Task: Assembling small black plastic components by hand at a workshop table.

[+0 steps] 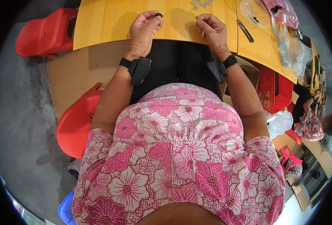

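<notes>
My left hand [145,29] is raised at the near side of the yellow table [109,22]. Its thumb and index finger pinch a small black ring-shaped piece [158,15]. Across from it, my right hand [213,31] has its thumb and fingertips pressed together; whatever they hold, if anything, is too small to make out. The hands are apart. Beyond them, near the top edge, lies a loose cluster of small silvery pieces [201,4]. Black-handled snips [245,30] rest on the table to the right of my right hand.
A round clear plastic container [245,8] holds a few small black pieces. A pink bag [284,14] and clear plastic bags [299,56] lie at the right. Red chairs [47,33] stand left, a red box [273,90] below the table. Another person [310,125] sits far right.
</notes>
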{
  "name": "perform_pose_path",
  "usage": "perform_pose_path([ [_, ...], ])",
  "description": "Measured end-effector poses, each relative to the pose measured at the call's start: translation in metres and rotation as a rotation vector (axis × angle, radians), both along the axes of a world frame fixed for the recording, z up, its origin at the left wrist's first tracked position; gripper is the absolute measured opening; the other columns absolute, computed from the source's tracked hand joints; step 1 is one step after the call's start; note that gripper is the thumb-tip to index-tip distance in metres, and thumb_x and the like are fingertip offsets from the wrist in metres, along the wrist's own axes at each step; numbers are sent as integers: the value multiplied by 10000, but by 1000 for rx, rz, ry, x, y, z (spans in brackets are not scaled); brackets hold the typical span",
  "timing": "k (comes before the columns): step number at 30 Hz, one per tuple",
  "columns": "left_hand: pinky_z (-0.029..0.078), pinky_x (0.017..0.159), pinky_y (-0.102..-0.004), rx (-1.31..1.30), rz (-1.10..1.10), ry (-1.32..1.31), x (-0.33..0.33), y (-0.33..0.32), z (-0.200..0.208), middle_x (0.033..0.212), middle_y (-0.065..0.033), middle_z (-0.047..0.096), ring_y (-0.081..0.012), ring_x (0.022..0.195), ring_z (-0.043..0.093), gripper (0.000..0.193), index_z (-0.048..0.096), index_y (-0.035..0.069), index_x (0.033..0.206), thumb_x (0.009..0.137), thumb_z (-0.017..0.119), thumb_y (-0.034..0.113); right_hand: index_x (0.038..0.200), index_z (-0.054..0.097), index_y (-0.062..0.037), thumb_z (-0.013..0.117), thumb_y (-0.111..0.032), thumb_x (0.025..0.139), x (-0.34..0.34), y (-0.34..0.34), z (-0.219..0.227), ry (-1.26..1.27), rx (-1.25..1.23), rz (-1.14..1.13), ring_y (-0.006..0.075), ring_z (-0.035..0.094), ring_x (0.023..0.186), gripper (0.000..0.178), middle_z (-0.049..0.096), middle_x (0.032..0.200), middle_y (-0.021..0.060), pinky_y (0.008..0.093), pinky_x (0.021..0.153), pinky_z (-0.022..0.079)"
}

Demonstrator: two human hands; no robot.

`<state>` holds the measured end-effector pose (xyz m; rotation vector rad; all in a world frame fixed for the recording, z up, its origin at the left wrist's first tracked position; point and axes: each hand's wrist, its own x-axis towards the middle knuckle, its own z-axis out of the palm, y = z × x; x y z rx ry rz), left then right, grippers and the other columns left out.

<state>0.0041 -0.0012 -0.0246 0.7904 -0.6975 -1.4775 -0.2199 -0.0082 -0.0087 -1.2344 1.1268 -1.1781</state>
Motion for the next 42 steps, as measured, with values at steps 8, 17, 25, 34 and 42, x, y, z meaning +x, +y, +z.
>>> perform_pose_path([
  [8,530,828,-288,7,0,-88,4,18,2,921,-40,596,-124,828,612,196,585,2,1063,873,625,27,805,674,-35,692,-201,741,20,69,21,871,-438,977,242,603,801,179,655,813,70,366,736,496],
  [17,528,767,-244,38,5,-18,1,22,2,915,-33,601,-110,797,608,184,589,11,1044,868,635,34,697,708,-50,634,-198,677,41,82,-9,1281,-721,1139,301,633,847,166,681,762,127,382,768,514],
  [25,526,754,-238,69,-4,-76,3,22,5,926,-28,602,-101,784,603,183,595,16,1048,872,632,48,734,722,-66,622,-185,723,51,85,-7,1393,-593,1226,288,651,838,156,691,804,125,380,768,521],
  [34,514,809,-244,63,-147,-1,2,27,11,977,-46,611,-103,863,596,210,591,13,1079,874,627,39,806,695,-106,673,-165,749,32,55,8,620,-301,797,284,620,772,85,642,814,98,373,713,503],
  [42,505,861,-289,63,-216,16,-14,18,15,997,-56,629,-132,885,607,213,588,11,1096,887,617,40,1057,685,-25,613,-167,908,25,22,29,-149,235,100,64,537,679,218,634,815,-12,197,639,449],
])
